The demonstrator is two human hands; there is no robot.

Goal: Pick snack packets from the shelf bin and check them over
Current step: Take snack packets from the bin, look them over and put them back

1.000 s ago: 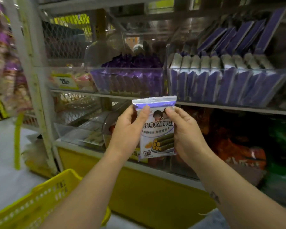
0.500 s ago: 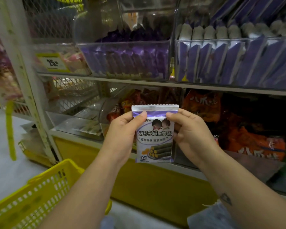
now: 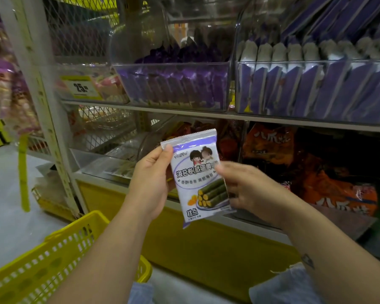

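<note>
Head view: the snack packet (image 3: 196, 178) is held up in front of the shelf (image 3: 184, 112), its long axis close to upright, sealed top edge uppermost and leaning a little left, printed face toward the camera. The left hand (image 3: 153, 183) pinches the packet's upper left corner, thumb on the front. The right hand (image 3: 250, 189), blurred, is closed on the packet's right edge, thumb tip over the print.

Above the packet, a clear bin (image 3: 173, 88) holds a row of purple packets standing on edge. Up and to the right of the packet, a second clear bin (image 3: 294, 62) holds purple-and-white packs, also on edge. Just right of it lie orange bags (image 3: 316, 172) on the lower level. Up and left of it hangs a yellow price tag (image 3: 80, 87). Below and left of it sits a yellow basket (image 3: 79, 224) over a pale floor (image 3: 4, 194).
</note>
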